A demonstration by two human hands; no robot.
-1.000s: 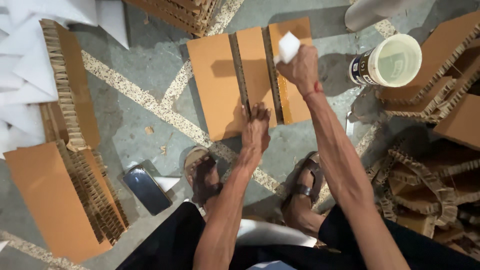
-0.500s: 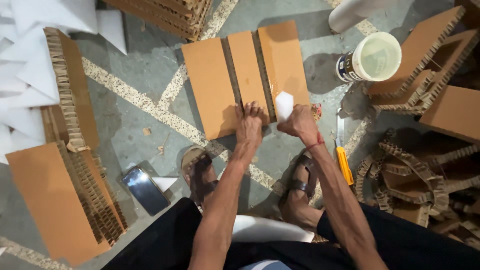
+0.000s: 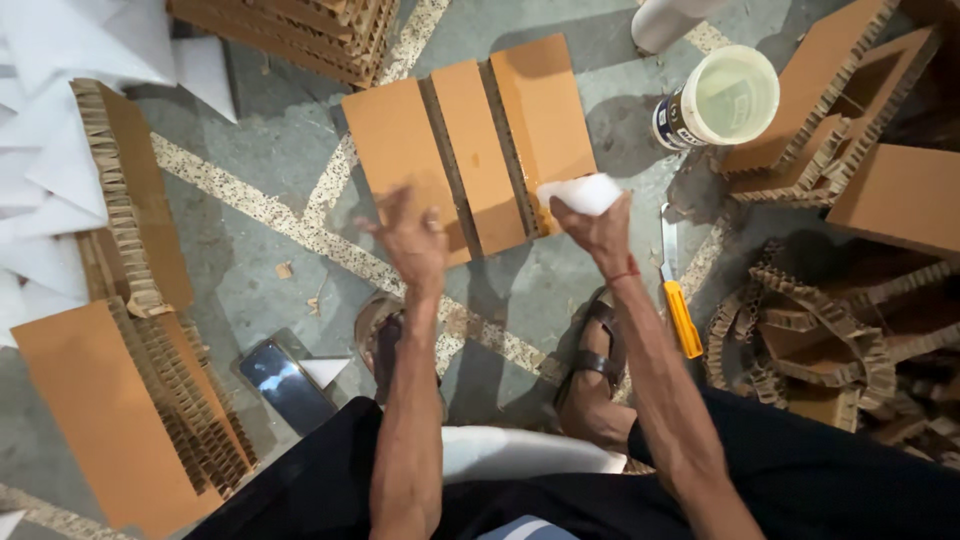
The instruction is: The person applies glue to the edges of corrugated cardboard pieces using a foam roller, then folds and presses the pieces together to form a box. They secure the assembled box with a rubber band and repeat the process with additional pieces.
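Right hand (image 3: 600, 235) is clutching a white wad (image 3: 582, 193), left hand (image 3: 412, 238) hovering open-fingered; stray wiping risks smearing past the board grooves (image 3: 470, 150).

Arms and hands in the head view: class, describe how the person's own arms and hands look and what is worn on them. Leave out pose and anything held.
Both arms are bare from above the elbow down, lean, with no sleeves showing. The left hand has no glove, ring or band that can be seen, though it is blurred. The right hand is also gloveless, and a thin red thread circles its wrist. No watch shows.
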